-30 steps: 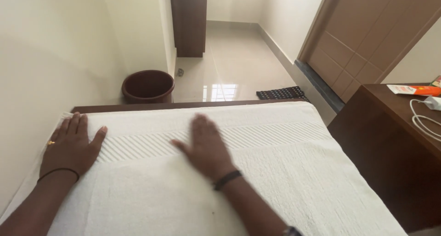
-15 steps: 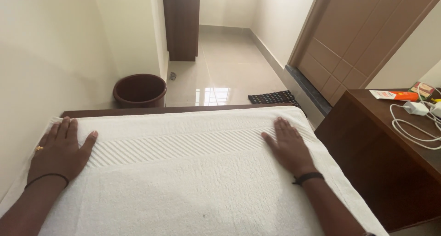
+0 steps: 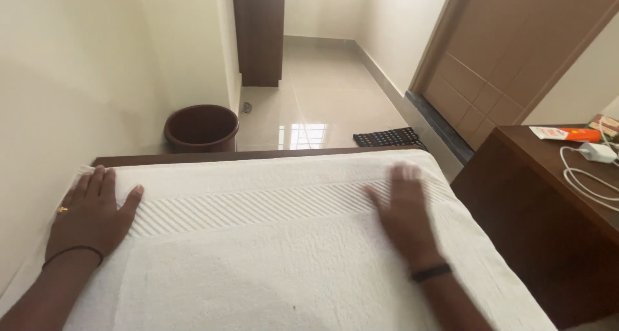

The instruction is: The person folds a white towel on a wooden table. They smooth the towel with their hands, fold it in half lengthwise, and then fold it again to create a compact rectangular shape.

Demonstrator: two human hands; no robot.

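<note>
A white towel (image 3: 277,253) with a ribbed band lies spread flat over a dark wooden surface (image 3: 193,157). My left hand (image 3: 90,215) rests palm down on the towel's far left corner, fingers apart, a ring on one finger and a dark band on the wrist. My right hand (image 3: 403,212) lies flat on the right part of the towel near the ribbed band, slightly blurred, with a black wristband. Neither hand grips anything.
A brown round bin (image 3: 201,126) stands on the tiled floor beyond the towel, by the left wall. A black mat (image 3: 387,137) lies before a wooden door (image 3: 516,54). On the right, a dark side table (image 3: 548,195) carries a white charger cable (image 3: 590,170) and an orange packet (image 3: 567,134).
My right hand slid from the towel's middle to its right side, then drew back slightly. My left hand stayed on the left corner.
</note>
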